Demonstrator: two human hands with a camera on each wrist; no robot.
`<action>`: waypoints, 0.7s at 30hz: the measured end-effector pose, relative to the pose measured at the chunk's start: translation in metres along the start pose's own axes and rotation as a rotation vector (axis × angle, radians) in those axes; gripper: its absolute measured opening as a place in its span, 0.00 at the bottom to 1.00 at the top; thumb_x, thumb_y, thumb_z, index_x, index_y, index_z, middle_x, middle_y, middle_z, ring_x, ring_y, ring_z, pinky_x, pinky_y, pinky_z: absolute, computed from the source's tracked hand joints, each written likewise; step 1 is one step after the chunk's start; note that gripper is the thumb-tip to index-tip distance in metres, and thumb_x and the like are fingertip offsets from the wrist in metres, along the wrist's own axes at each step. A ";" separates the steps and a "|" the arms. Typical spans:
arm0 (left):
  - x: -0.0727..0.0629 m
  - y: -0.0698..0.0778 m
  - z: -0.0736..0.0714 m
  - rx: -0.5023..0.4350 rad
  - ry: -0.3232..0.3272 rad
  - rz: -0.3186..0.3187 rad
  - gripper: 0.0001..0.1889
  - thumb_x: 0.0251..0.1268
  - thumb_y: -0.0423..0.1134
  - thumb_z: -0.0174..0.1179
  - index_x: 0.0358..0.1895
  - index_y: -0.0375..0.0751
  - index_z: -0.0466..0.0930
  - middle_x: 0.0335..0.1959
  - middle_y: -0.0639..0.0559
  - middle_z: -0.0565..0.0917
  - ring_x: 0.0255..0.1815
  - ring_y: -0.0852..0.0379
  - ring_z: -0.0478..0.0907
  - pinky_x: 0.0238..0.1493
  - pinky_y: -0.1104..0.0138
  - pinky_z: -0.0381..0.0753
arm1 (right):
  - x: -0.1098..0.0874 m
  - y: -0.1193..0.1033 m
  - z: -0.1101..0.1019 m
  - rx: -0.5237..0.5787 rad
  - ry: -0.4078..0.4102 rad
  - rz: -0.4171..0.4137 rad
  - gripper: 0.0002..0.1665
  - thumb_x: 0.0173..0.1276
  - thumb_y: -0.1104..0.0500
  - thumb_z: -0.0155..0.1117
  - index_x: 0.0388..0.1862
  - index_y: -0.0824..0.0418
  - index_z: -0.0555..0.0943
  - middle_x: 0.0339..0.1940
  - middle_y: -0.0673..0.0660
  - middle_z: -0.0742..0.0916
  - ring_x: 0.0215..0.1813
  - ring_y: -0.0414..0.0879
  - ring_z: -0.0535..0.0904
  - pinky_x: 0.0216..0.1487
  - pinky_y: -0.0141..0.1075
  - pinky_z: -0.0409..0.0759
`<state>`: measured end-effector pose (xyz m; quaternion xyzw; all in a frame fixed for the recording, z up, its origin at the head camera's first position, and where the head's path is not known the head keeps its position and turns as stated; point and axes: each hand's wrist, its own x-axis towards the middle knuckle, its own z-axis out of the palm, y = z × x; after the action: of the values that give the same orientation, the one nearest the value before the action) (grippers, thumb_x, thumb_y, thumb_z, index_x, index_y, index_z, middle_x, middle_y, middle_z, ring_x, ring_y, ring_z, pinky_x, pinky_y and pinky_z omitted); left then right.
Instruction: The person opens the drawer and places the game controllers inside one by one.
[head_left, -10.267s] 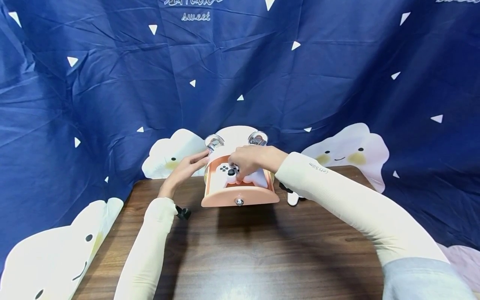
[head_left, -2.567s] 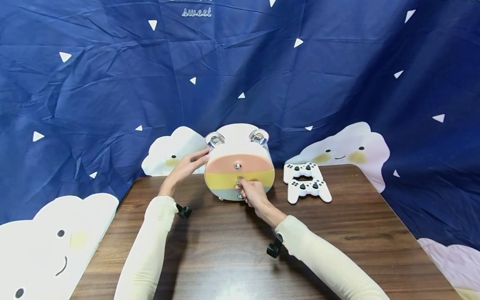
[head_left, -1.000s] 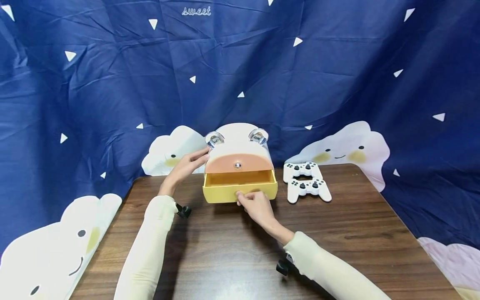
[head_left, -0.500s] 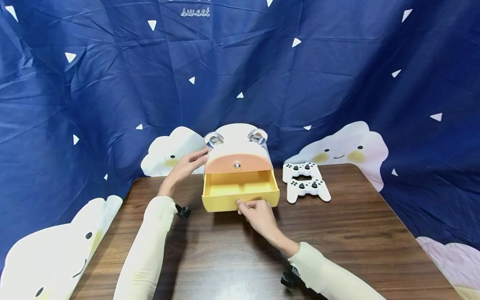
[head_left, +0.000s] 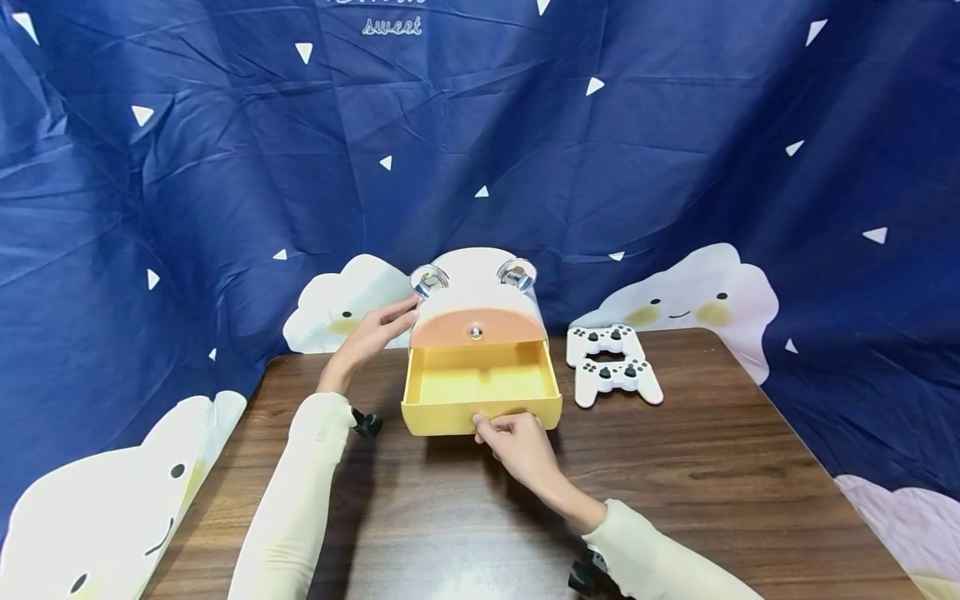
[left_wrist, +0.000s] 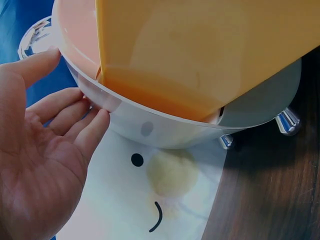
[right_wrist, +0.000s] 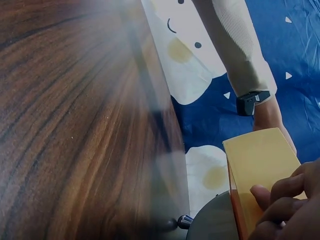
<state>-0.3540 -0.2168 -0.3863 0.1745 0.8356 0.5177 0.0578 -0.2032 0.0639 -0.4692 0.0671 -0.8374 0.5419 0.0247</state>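
Observation:
A small white drawer cabinet point(head_left: 476, 279) with two round chrome eye-like fittings stands at the back of the table. Its yellow drawer point(head_left: 442, 418) is pulled far out, and its visible inside is bare. My right hand point(head_left: 521, 450) pinches the middle of the yellow front; the knob there is hidden by my fingers. The orange drawer point(head_left: 450, 329) above is pushed in, its chrome knob point(head_left: 476, 332) showing. My left hand point(head_left: 371, 337) rests its fingertips on the cabinet's left side, fingers fairly straight, as the left wrist view also shows. The grey bottom drawer point(left_wrist: 272, 95) is closed.
Two white game controllers point(head_left: 618, 379) lie one before the other on the wooden table point(head_left: 712, 467), right of the cabinet. A blue cloth point(head_left: 480, 125) with clouds and triangles hangs behind. Small chrome feet point(left_wrist: 288, 122) hold the cabinet up.
Earlier my right hand was on a white game controller in the pulled-out orange drawer. That drawer was then shut. My right hand took the yellow drawer's knob and drew it toward me; my left hand stayed.

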 end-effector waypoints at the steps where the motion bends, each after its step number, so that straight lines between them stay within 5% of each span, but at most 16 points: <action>1: 0.002 -0.004 0.000 0.000 0.002 0.000 0.30 0.85 0.48 0.55 0.83 0.46 0.65 0.85 0.49 0.65 0.87 0.45 0.58 0.86 0.47 0.58 | -0.001 0.000 0.000 0.001 0.002 0.003 0.23 0.77 0.44 0.69 0.21 0.50 0.91 0.10 0.43 0.79 0.17 0.37 0.72 0.23 0.30 0.69; 15: 0.006 -0.019 -0.001 0.012 0.024 0.037 0.30 0.82 0.57 0.58 0.81 0.56 0.69 0.83 0.56 0.68 0.86 0.50 0.61 0.86 0.48 0.59 | -0.011 -0.001 -0.004 0.000 -0.023 0.031 0.22 0.76 0.44 0.69 0.24 0.51 0.92 0.13 0.51 0.84 0.18 0.38 0.74 0.27 0.30 0.74; 21: 0.006 -0.018 0.000 0.013 0.025 0.031 0.32 0.81 0.59 0.58 0.81 0.57 0.69 0.83 0.57 0.69 0.86 0.50 0.61 0.86 0.48 0.60 | -0.013 -0.001 -0.004 -0.008 -0.035 0.019 0.23 0.77 0.42 0.68 0.24 0.51 0.92 0.10 0.44 0.79 0.17 0.38 0.73 0.28 0.30 0.73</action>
<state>-0.3638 -0.2225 -0.4020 0.1811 0.8369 0.5151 0.0381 -0.1901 0.0684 -0.4683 0.0684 -0.8404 0.5376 0.0050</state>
